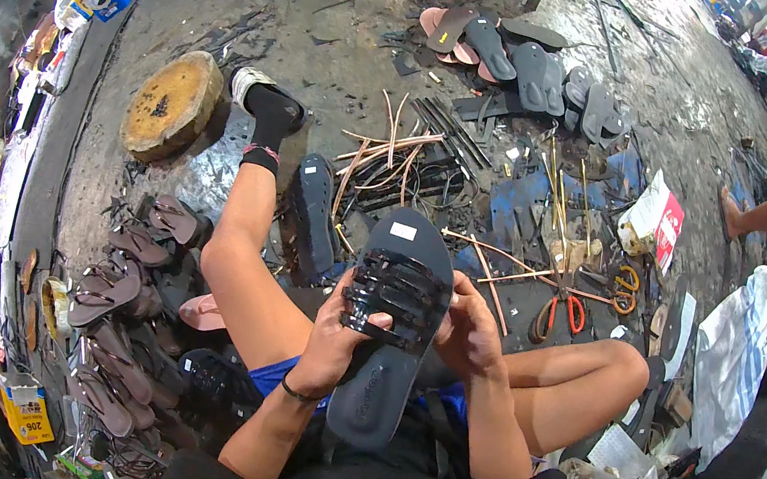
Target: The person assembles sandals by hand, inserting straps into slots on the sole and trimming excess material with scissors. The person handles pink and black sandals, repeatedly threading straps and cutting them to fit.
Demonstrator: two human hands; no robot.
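Observation:
A black strappy sandal point(375, 395) is held up over my lap, its toe end pointing away and a small white sticker near the toe. My left hand point(336, 338) grips its left side, fingers closed around the glossy straps. At the opposite edge, my right hand point(471, 335) pinches the sole and strap ends; its fingertips are partly hidden behind the sandal. A matching dark sandal point(314, 213) lies on the floor just beyond, beside my left leg.
Brown sandals point(113, 291) are piled at my left. Loose cords and strips point(397, 161) lie ahead, with red-handled scissors point(562, 315) to the right. A round wooden block point(172, 106) stands far left; more soles point(538, 75) lie farther off. Another person's leg point(761, 216) shows at right.

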